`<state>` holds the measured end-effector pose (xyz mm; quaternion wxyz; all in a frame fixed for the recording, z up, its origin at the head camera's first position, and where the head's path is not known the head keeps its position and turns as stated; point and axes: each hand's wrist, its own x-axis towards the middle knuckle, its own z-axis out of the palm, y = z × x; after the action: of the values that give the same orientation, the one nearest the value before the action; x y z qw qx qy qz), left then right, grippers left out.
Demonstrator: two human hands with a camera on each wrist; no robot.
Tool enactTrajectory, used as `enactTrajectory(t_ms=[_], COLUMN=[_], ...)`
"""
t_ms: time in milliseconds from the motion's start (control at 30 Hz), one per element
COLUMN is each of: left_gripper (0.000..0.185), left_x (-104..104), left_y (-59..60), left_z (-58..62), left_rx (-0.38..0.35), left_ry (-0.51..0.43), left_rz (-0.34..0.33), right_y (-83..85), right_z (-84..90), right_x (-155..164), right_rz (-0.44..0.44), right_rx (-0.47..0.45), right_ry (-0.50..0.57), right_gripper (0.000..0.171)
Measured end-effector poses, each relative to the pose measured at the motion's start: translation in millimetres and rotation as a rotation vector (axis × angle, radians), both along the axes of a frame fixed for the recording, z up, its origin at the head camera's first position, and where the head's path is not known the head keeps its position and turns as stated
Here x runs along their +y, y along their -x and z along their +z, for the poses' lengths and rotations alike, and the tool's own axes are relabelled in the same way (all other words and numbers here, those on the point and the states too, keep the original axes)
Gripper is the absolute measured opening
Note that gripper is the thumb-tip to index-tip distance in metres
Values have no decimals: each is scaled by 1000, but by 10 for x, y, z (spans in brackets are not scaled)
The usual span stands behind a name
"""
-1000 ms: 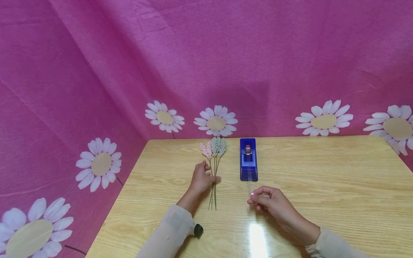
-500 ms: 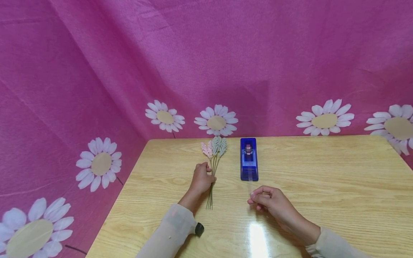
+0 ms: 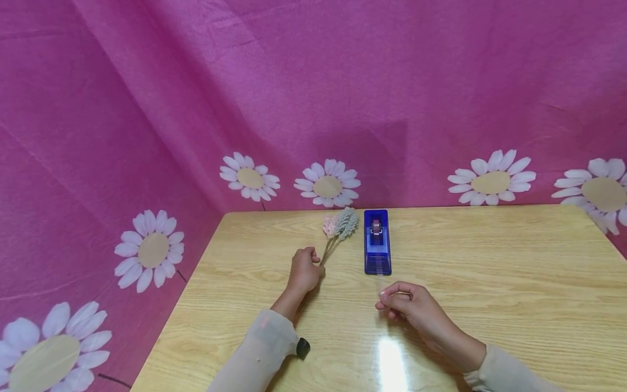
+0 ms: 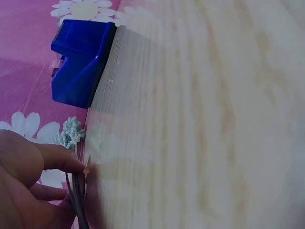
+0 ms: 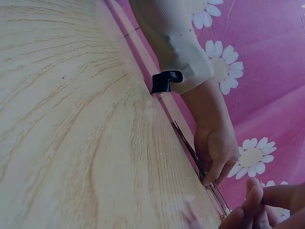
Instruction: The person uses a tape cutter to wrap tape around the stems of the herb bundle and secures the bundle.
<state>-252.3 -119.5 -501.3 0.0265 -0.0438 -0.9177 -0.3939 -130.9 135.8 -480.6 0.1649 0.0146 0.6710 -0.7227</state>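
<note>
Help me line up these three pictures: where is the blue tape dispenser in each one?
Head: blue tape dispenser at centre, on the table's far side, right of the flower sprigs.
Left wrist: upper left, at the table edge.
Right wrist: not in view.
Shared landmark: the left hand gripping the sprig stems.

The left hand (image 3: 303, 270) hides the lower flower stems (image 3: 329, 251).

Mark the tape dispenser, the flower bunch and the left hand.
tape dispenser (image 3: 377, 247): head view, on the blue top of its body.
flower bunch (image 3: 343, 223): head view, on the pale flower heads.
left hand (image 3: 303, 269): head view, on the back of the hand gripping the stems.
</note>
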Motion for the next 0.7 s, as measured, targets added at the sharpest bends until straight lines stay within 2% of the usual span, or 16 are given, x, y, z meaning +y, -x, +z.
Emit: enactTrajectory(t_ms=[133,267,433,700], left_gripper=[18,28,25,26], left_x=[-38,-76,-99,-128], left_y=[35,71,77,82], left_z=[-1,4,33,64], left_rx=[-2,-62,-139,-203], left_ry=[-66,-149,-234,-423], left_rz=[-16,12,40,54], right_y=[0,1,2,7], right_z=[-2,-2,5,50], right_x=[1,6,7,3], right_rz=[1,7,8,7], right_rx=[7,18,29,38], right_ry=[9,17,40,32], right_gripper=[15,15,14,16])
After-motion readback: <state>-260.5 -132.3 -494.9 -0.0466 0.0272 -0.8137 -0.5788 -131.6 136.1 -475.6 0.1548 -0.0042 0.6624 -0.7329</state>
